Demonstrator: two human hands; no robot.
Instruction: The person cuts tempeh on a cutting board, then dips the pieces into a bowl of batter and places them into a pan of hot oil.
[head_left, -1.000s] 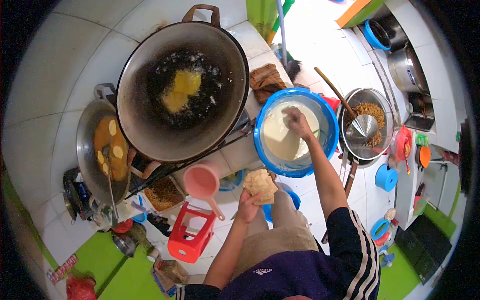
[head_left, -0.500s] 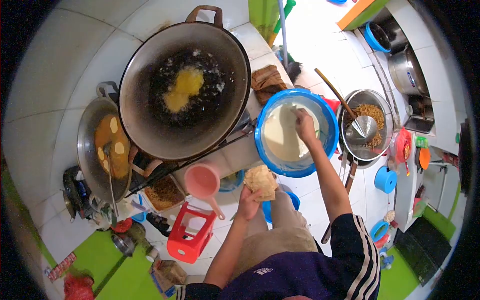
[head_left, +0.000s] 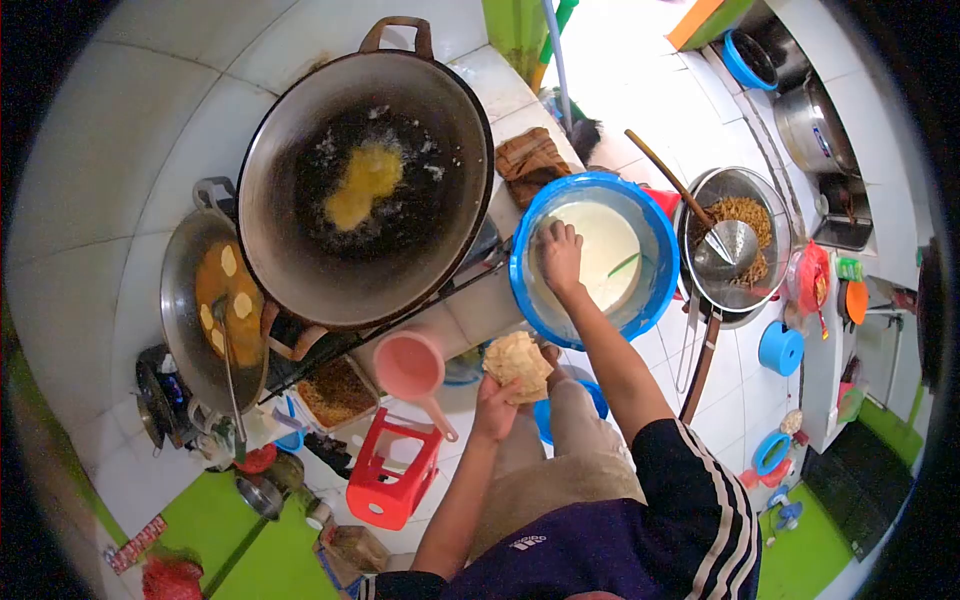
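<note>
My left hand (head_left: pixel 495 408) holds a stack of thin, flat beige pieces (head_left: pixel 518 366) in front of my knees. Inside the blue basin (head_left: pixel 660 268), at the left part of its rim, is my right hand (head_left: pixel 560 254), with bent fingers; what they hold, if anything, is hidden. Pale batter (head_left: pixel 605 240) fills the basin's bottom, with a green strip in it. Left of the basin, a large wok (head_left: pixel 290 240) holds dark oil, where yellow battered pieces (head_left: pixel 366 188) lie among bubbles.
A smaller wok (head_left: pixel 182 290) with orange liquid and a ladle is at the left. A pink dipper (head_left: pixel 409 365) and red stool (head_left: pixel 392 468) stand near my left arm. At right, a strainer (head_left: pixel 775 210) holds brown bits under a skimmer.
My right hand has moved left within the basin, from above the batter to the left side. My left hand still holds the stack. The view has shifted slightly.
</note>
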